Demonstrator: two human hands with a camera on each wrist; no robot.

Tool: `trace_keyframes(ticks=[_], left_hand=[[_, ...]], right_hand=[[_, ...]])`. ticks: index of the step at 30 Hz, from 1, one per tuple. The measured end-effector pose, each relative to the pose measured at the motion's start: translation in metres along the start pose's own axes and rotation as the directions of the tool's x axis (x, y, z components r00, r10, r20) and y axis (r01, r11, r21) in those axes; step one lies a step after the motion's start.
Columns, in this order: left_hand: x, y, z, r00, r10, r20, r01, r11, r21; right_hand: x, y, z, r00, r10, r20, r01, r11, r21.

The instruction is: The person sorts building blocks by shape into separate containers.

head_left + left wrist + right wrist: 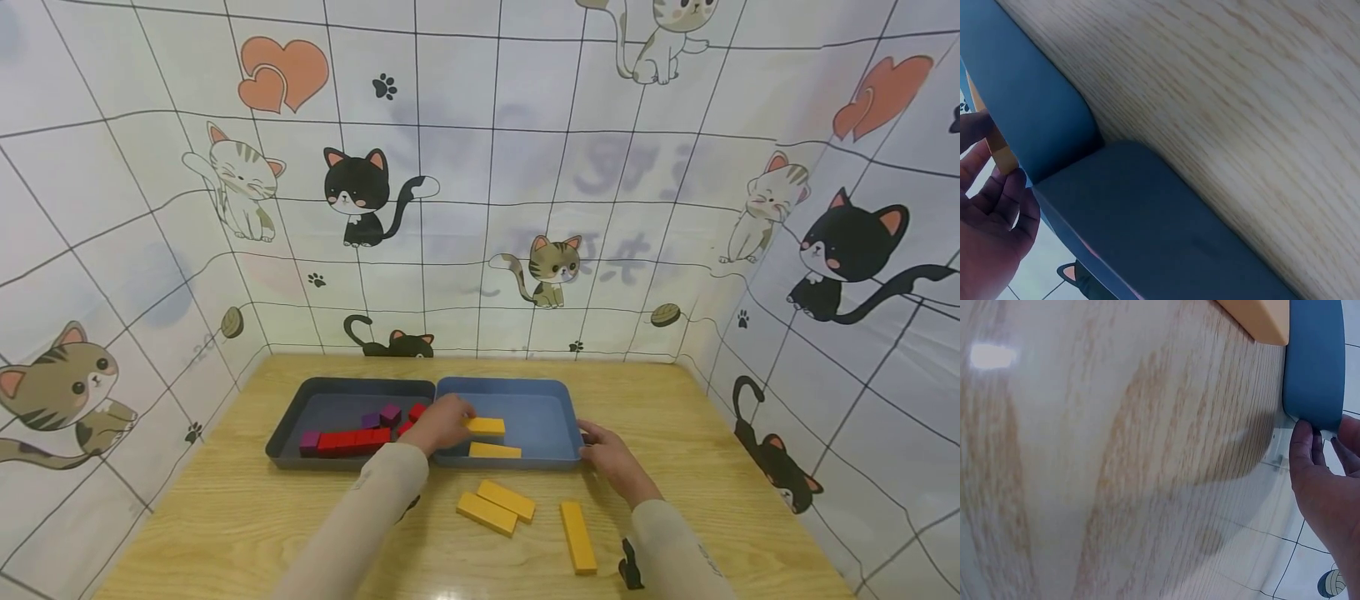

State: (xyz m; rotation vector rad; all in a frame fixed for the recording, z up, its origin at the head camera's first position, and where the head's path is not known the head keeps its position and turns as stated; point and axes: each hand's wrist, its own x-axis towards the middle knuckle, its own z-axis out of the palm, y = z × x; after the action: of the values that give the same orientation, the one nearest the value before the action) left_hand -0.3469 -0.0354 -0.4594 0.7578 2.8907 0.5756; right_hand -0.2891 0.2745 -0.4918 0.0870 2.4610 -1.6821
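My left hand (447,422) reaches over the left end of the blue tray (536,408) and pinches the end of a yellow block (487,427). In the left wrist view, thumb and fingers hold that block (1002,153) just past the tray wall. Another yellow block (495,451) lies in the tray near its front wall. At the tray's right side, my right hand (611,454) grips the edge by the front corner. The right wrist view shows its fingers (1302,447) against the outer wall; part of the thumb is cut off by the frame.
A dark grey tray (288,417) with red blocks (354,442) and purple cubes (390,415) adjoins on the left. In front, two yellow blocks (487,512) lie side by side and a third yellow block (578,537) lies apart. Cat-patterned cloth (480,183) surrounds the wooden table (630,387).
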Motion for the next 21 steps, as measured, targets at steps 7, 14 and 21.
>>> trace_keyframes(ticks=[7,14,21], left_hand=[[0.0009,0.0048,0.0025,1.0,-0.024,0.01,0.023,0.999,0.036],[0.0017,0.0048,0.0021,0.998,-0.047,0.035,0.045,0.998,0.049],[-0.0032,0.0061,-0.0057,0.998,-0.046,0.038,0.044,0.998,0.043]], right_hand=[[0.0003,-0.0006,-0.0005,1.0,0.007,0.0,-0.007,1.0,-0.004],[0.0033,0.0013,0.0007,1.0,0.02,-0.005,-0.02,1.0,-0.001],[0.003,0.0031,-0.0006,1.0,0.019,0.0,-0.019,1.0,0.005]])
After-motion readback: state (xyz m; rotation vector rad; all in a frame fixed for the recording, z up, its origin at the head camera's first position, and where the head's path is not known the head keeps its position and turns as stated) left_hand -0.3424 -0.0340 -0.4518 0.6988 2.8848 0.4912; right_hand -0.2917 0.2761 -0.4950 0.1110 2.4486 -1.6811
